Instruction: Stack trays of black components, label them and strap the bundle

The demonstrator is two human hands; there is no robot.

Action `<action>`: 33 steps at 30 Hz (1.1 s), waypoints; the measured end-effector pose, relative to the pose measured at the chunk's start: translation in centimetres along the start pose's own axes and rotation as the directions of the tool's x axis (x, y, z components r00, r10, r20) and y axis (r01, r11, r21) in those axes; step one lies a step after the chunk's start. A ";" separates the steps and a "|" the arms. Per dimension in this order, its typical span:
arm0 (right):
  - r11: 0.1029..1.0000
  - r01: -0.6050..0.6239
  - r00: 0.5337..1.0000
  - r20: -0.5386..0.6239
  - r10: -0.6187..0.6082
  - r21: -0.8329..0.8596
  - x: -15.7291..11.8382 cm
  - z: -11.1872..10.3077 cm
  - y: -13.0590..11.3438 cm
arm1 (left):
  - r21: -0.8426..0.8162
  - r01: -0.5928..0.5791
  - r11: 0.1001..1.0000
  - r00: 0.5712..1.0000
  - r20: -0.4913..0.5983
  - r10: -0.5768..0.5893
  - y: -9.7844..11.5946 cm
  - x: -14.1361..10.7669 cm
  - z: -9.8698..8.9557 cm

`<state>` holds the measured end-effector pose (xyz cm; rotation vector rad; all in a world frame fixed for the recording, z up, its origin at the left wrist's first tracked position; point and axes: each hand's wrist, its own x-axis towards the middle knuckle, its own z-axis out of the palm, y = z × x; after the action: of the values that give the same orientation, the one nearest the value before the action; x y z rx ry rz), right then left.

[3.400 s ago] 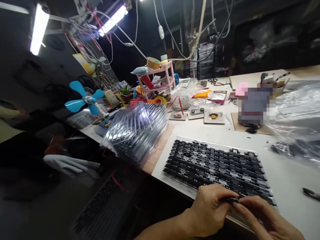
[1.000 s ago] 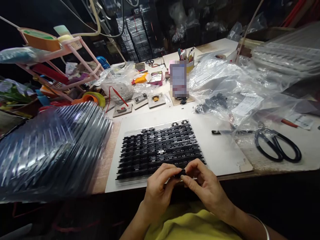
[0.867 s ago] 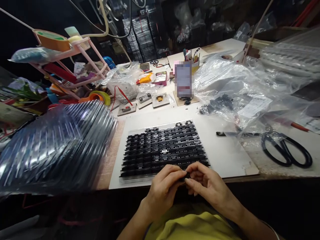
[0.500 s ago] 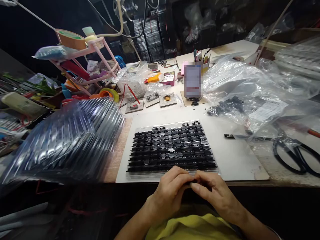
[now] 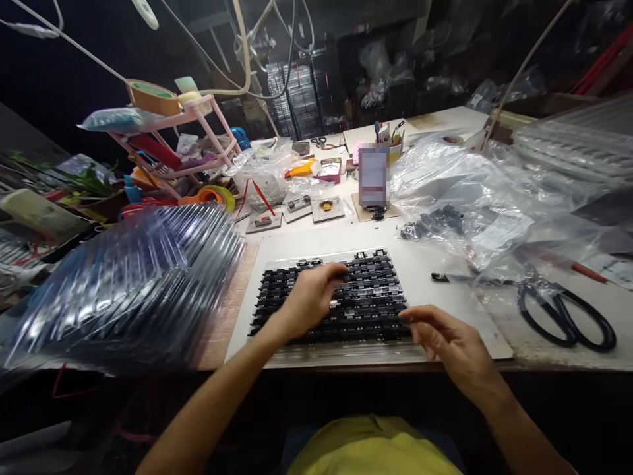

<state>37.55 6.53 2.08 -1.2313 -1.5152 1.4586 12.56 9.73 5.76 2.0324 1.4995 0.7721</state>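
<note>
A clear plastic tray filled with rows of small black parts lies on a white board. My left hand reaches over the middle of the rows, fingers curled and pinched together at the far side; whatever may be between the tips is hidden and blurred. At the tray's right edge is my right hand, its fingers apart and thumb lowered, with nothing plain to see in it. Its index fingertip comes close to the end of a near row. Several loose black parts stand in the row farthest from me.
Stacked clear trays rise on the left. Black-handled scissors, a small black piece and large plastic bags lie on the right. Behind the board are a phone-like screen, small square plates and a pink rack.
My hands were together at the tray's near edge around a small dark thing. They have parted: the left moved forward over the rows, the right moved right. The view shifted slightly.
</note>
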 end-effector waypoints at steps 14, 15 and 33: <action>0.985 0.064 0.960 -0.259 -0.105 -0.162 -0.2 -1.6 3.1 | 0.383 0.040 0.923 0.998 0.038 -0.059 -5.7 5.7 0.0; 0.983 0.074 0.958 -0.261 -0.117 -0.170 0.0 -1.6 3.1 | 0.390 0.034 0.920 0.998 0.039 -0.053 -5.3 6.0 0.1; 0.800 0.092 0.636 -0.583 -0.505 -0.593 -0.5 -11.3 -1.1 | 0.426 -0.210 0.880 0.975 0.165 0.152 -3.1 11.1 4.4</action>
<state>48.09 9.82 4.68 -1.5003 -1.4547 0.2105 16.14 20.93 2.17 2.5337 1.5290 0.3758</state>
